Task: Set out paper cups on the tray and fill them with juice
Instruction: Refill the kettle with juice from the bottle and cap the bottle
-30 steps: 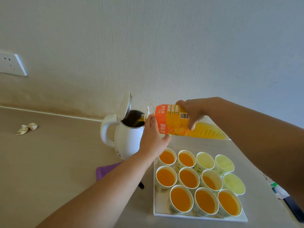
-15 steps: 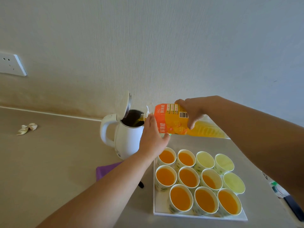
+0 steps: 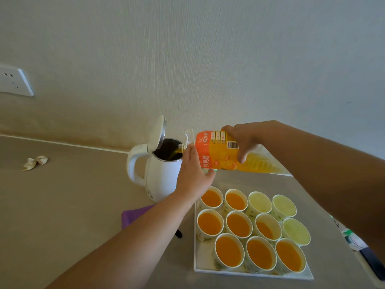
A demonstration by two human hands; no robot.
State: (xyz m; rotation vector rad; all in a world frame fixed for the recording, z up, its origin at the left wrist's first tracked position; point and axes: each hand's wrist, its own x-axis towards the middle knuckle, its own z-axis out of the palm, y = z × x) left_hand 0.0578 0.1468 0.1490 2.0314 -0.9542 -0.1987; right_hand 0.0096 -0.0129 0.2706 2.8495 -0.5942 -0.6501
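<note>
- While both hands are on the juice bottle (image 3: 218, 151), I read it as tipped near level, with the neck to the left and the mouth over the open electric kettle (image 3: 162, 180)
- right hand (image 3: 243, 140) is clamped over the label from above, fingers curled round the body
- left hand (image 3: 193, 176) cups the neck end from below, thumb under the label
- a thin yellow stream runs from the mouth into the kettle, whose lid stands flipped up
- kettle sits on the counter (image 3: 73, 205) just left of the white tray (image 3: 203, 259)
- tray carries eleven paper cups (image 3: 260, 202) in rows of four, four and three
- eight hold orange juice, and the third in the middle row is lower than the rest
- three cups at the right of the two back rows look empty
- purple cloth (image 3: 133, 215) lies near the tray's left edge, partly behind the left forearm
- crumpled paper (image 3: 35, 162) far left on the counter, wall socket (image 3: 14, 82) above it
</note>
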